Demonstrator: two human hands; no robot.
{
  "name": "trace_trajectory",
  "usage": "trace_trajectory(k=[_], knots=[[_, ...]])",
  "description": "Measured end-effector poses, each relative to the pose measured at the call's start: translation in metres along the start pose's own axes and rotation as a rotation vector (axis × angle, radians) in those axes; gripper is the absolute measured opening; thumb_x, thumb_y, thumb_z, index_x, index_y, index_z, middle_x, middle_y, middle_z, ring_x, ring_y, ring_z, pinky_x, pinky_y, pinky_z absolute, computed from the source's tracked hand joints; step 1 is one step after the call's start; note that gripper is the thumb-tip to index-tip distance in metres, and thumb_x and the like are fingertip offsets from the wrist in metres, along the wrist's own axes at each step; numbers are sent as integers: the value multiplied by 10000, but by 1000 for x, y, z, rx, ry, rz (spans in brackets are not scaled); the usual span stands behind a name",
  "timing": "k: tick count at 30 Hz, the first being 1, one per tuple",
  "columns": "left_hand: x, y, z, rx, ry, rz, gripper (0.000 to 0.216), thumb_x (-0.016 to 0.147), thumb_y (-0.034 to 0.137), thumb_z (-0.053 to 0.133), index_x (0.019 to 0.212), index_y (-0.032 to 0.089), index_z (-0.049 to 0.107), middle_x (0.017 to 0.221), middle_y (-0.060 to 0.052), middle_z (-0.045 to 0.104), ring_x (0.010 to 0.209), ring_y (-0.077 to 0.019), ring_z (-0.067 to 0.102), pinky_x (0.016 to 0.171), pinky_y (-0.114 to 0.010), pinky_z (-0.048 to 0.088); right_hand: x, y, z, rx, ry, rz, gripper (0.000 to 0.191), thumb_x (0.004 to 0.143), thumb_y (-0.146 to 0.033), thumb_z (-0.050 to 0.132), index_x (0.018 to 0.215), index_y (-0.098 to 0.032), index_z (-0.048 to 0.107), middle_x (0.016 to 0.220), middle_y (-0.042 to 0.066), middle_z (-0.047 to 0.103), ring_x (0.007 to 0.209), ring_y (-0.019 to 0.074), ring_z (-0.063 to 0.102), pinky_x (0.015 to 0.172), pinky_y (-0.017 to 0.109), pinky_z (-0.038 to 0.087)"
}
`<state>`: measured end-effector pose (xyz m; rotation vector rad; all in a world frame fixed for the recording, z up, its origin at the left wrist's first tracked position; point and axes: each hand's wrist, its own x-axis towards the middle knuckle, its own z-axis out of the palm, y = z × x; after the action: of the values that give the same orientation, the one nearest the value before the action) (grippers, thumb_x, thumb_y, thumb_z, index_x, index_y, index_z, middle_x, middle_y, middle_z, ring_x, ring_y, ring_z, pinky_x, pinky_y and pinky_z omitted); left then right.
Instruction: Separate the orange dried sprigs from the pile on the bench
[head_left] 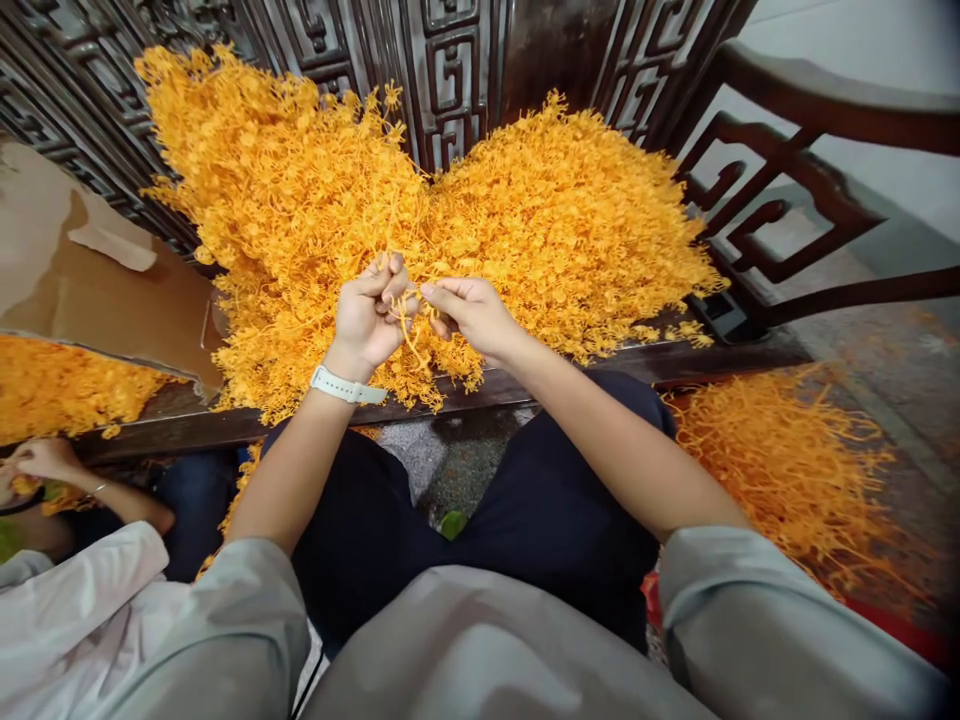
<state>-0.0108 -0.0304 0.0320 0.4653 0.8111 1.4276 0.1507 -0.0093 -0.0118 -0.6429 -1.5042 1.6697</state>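
In front of me, both hands meet over a big heap of orange-yellow plastic flower stems (pixel 570 230). My left hand (pixel 369 315), with a pale watch strap (pixel 347 387) at its wrist, has its fingers curled round a thin branching orange stem (pixel 409 330). From the other side my right hand (pixel 471 312) pinches that same stem between thumb and forefinger. Part of the stem hangs down between the two hands. My curled fingers hide some of it.
The heap lies on a dark wooden bench (pixel 502 385) with a carved back and an armrest (pixel 810 190). A cardboard piece (pixel 97 270) stands left. Looser orange strands (pixel 787 470) are piled at lower right. Another person's hand (pixel 52 460) works at far left.
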Motion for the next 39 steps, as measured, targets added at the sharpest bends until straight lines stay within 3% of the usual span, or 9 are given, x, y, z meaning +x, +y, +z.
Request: trace_trajectory(k=[5,10,13,19,23,29,31,35,39], knots=[[4,14,-6,53,78,60,282,996,71,500,748,202,530,495,66,323,371,-61,303,374,-175,269,-15,-27,-29,-18,-523,70,582,963,-712,674,727,-202,524,506,-84,412,462,56,316,480,224,261],[4,-2,4,60,64,17,194,984,105,546,818,199,578,511,72,330,377,-52,313,384,-164,243,-16,-34,-49,-71,-796,138,567,1008,-657,648,709,-198,499,516,-94,357,452,47,263,443,209,215],[15,-7,5,24,51,50,188,967,79,527,831,200,571,518,73,329,377,-51,322,384,-166,235,-14,-25,-37,-27,-884,171,588,1004,-698,618,726,-185,543,516,-73,438,455,56,341,457,192,293],[49,49,-43,-120,38,299,287,842,-35,535,747,226,461,461,89,322,357,-51,214,382,-198,195,-39,-14,25,6,-1622,404,530,950,-643,734,908,-115,708,704,22,665,645,120,636,642,215,514],[32,73,-52,-42,17,302,262,971,73,568,770,237,526,488,75,406,374,-55,295,410,-190,288,-37,-27,-2,95,-1293,147,322,1010,-451,734,1018,-129,738,779,28,682,669,114,643,662,228,520],[7,50,-25,46,35,99,340,1084,122,406,778,202,530,512,71,326,358,-46,305,359,-155,274,13,-16,-90,357,307,-190,569,933,-796,616,1108,-255,640,861,5,631,637,112,532,619,255,463],[6,40,-19,86,5,35,289,1074,143,439,815,195,558,518,70,328,366,-51,312,352,-155,271,21,-4,-96,146,558,-196,604,920,-830,599,1085,-250,632,887,22,623,635,112,503,589,261,415],[4,23,-8,189,-41,-10,161,1034,198,548,883,186,604,533,73,331,383,-61,306,354,-161,278,17,10,-74,-370,267,-305,657,896,-876,591,1034,-240,687,950,50,664,762,160,569,661,304,454],[-1,15,0,264,-80,-37,182,986,142,595,811,183,569,544,79,302,398,-46,297,380,-132,281,14,13,-56,-548,-16,-404,582,926,-806,638,970,-231,723,853,26,660,758,163,564,722,343,477]])
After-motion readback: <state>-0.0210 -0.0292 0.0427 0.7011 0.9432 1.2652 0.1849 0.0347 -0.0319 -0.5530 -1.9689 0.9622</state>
